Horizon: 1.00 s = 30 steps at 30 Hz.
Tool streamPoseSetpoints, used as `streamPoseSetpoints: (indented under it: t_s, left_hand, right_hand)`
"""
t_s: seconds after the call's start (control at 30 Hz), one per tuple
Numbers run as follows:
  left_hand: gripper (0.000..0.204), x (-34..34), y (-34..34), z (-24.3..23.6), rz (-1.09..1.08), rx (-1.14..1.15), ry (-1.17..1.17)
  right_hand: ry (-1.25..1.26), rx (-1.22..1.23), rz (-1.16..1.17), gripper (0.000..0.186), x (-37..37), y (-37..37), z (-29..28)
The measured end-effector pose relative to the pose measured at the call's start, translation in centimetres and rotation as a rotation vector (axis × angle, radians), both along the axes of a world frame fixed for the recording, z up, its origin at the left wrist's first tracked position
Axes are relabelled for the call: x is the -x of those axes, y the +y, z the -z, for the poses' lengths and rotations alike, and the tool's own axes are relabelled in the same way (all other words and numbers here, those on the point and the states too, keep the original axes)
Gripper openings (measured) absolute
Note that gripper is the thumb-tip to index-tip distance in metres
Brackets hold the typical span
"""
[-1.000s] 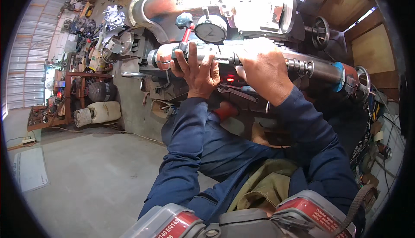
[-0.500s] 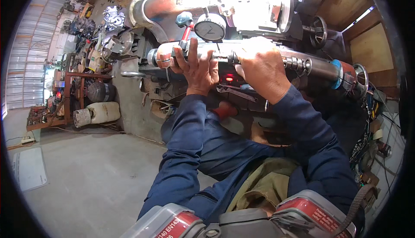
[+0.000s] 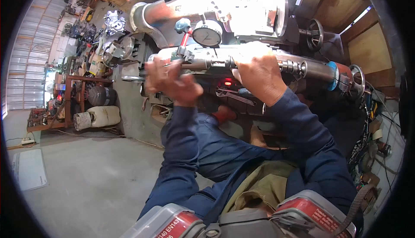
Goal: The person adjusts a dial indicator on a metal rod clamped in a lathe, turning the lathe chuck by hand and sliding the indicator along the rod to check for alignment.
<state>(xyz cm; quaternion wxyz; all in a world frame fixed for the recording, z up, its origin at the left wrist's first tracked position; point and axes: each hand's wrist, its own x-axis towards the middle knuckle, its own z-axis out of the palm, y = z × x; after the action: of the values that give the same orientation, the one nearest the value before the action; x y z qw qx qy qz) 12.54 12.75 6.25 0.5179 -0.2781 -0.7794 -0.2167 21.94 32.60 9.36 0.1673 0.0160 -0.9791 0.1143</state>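
A dial gauge [image 3: 206, 34] with a white face stands over a horizontal machine shaft [image 3: 203, 61], beside a red rod with a teal knob [image 3: 183, 25]. My right hand [image 3: 260, 69] is wrapped round the shaft, just right of the gauge, its fingers partly hidden. My left hand [image 3: 173, 81] is blurred by motion at the shaft's left end, in front of the clamp under the red rod. Its thumb stands away from the fingers, and I see nothing held. Whether it touches the shaft I cannot tell.
Handwheels [image 3: 357, 81] sit at the machine's right. Below the shaft lies a wrench [image 3: 237, 95], near a small red light [image 3: 228, 83]. A gas cylinder [image 3: 103, 116] lies by a rack at left. A bright lamp glare covers the machine's top.
My left hand has moved left from beneath the dial gauge, uncovering part of the shaft and the clamp. My right hand stays on the shaft. The view has shifted slightly.
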Motion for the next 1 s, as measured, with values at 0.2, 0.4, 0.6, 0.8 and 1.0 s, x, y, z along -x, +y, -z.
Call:
streamPoseSetpoints:
  t_s: [0.2,0.4,0.6,0.8,1.0]
  left_hand:
    - [0.039,8.2,-7.8,1.6,0.432,-0.407,-0.782]
    - [0.035,13.0,-8.4,1.0,0.381,-0.012,-1.002]
    - [0.034,8.9,-7.4,2.0,1.052,-1.158,-1.446]
    - [0.023,11.5,-7.3,6.0,1.562,-1.558,-1.334]
    - [0.011,10.5,-7.7,2.2,0.742,-1.432,-1.492]
  right_hand:
    - [0.045,0.032,-0.036,0.033,-0.4,-0.2,-1.0]
    - [0.274,0.452,-0.131,0.061,-5.8,2.6,-3.3]
    - [0.457,0.47,0.476,0.035,-16.4,13.3,-4.7]
    - [0.372,0.439,0.785,0.044,-24.3,27.0,0.0]
    - [0.1,0.707,0.944,0.052,-26.1,28.8,1.6]
